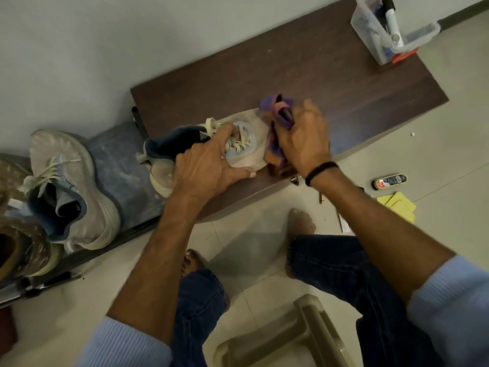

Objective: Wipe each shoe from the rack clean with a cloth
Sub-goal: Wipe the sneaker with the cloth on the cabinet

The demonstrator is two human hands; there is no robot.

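Shoe (246, 144) on cabinet (330, 75), near front edge. Left hand (206, 168) grips it over the laces. Right hand (304, 139) clutches cloth (277, 112) against its toe. Second shoe (79, 192) left of cabinet. Clear tub (370, 46) at cabinet's far right holds a capped bottle (392, 21).

Home entrance corner. A plain wall (105, 49) meets a tiled floor (449, 128); a low dark wooden cabinet (317, 75) lies under the left hand (203, 165); a worn sneaker (79, 181) rests on a rack (39, 284) left of it; a shoe-polish bottle (389, 181) lies right of the right hand (304, 141).
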